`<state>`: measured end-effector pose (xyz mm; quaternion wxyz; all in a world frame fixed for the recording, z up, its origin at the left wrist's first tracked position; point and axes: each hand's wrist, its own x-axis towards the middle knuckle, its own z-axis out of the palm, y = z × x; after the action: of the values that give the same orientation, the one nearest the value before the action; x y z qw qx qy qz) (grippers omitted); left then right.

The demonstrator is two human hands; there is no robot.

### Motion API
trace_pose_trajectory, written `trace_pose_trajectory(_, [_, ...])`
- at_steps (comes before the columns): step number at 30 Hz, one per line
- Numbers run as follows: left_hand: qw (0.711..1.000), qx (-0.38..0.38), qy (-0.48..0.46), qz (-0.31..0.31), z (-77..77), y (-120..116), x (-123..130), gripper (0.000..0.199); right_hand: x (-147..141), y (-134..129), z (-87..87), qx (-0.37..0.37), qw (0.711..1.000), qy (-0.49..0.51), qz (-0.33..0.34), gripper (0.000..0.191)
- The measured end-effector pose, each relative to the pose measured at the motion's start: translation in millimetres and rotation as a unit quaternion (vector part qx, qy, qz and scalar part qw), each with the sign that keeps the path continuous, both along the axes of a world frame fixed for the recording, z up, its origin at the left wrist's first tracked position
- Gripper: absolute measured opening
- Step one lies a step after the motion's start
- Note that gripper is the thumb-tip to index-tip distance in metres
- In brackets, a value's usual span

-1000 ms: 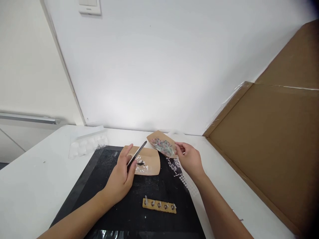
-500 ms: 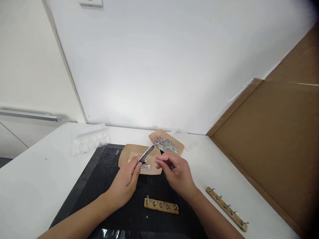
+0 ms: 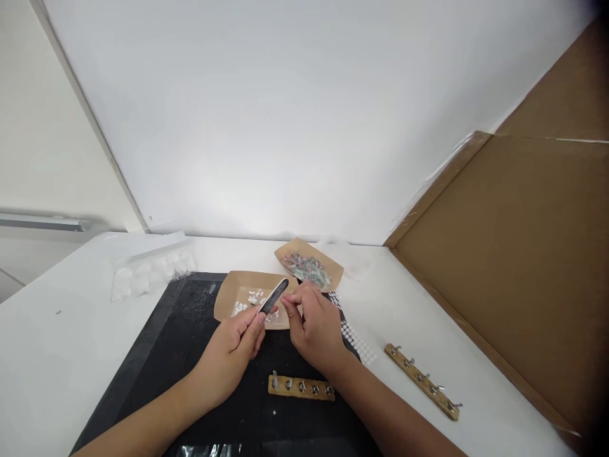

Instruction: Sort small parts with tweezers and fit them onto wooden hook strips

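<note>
My left hand point(image 3: 235, 349) grips a dark nail file with a pale edge point(image 3: 275, 296), tilted up to the right. My right hand point(image 3: 311, 324) is pinched close to the file's right side; whatever lies between its fingertips is too small to make out. Behind the hands sits a brown paper tray point(image 3: 228, 293) with small white pieces point(image 3: 257, 296) in it. In front of them, on the black mat point(image 3: 176, 355), lies a wooden strip point(image 3: 280, 388) with several metal clips, a clear piece standing at its left end.
A second paper tray point(image 3: 335, 274) holds colourful pieces at the back. A sheet of white dots point(image 3: 359, 343) lies beside my right wrist. Another clip strip point(image 3: 421, 381) is at the right, near a cardboard panel point(image 3: 514, 273). Clear plastic boxes point(image 3: 152, 270) stand at the back left.
The view has shifted slightly, and most things sit a little further left. My right hand is nearer the file's tip. The sheet of white dots now shows beside my right arm.
</note>
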<state>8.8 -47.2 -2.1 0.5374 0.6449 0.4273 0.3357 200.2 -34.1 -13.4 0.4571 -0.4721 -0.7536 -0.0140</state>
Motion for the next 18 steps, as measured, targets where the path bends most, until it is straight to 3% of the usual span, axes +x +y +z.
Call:
trace_pose_trajectory(3, [0.999, 0.016, 0.033, -0.001, 3.7, 2, -1, 0.047, -2, 0, -0.4, 0.011, 0.999, -0.041, 0.004, 0.013])
trace_pose_trajectory(8, [0.998, 0.035, 0.054, 0.007, 8.8, 3, -3, 0.047, -5, 4, 0.9, 0.036, 0.996, -0.028, -0.071, 0.017])
trace_pose_trajectory(14, [1.000, 0.014, 0.025, -0.006, 12.0, 5, -6, 0.049, -6, 3, 3.5, 0.036, 0.998, -0.044, 0.006, 0.015])
trace_pose_trajectory(18, [1.000, -0.010, -0.022, -0.007, 14.3, 4, -5, 0.041, -2, 4, 3.0, 0.052, 0.998, -0.004, -0.046, 0.013])
